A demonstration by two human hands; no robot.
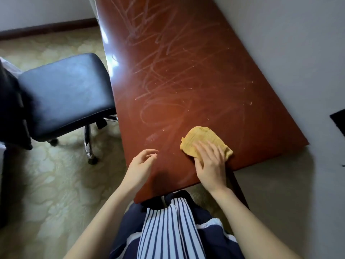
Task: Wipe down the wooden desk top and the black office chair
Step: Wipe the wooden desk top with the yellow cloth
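2 hands: both are bare and reach over the near end of the desk, seen from the head camera.
Right hand (209, 163): it lies flat on the cloth with the fingers spread and pressed down; it pinches nothing.
Left hand (139, 168): it is over the desk near the left edge, with the fingers loosely curled and apart; it holds nothing. If it touches the wood, I cannot tell.
Cloth (202, 140): yellow and crumpled, it lies on the desk near the near edge, and its near part is under the right hand.
Desk (177, 62): the top is reddish-brown and glossy, with many pale streaks in loops and zigzags over most of the surface. Its right side stands along the wall (291, 53).
Chair (65, 94): the seat is black and padded, just beside the left edge of the desk. Below it show chrome legs with castors on the carpet (56, 184).
Carpet: pale, with a flower pattern.
Clothing (168, 230): striped white and blue fabric, with dark blue at both sides.
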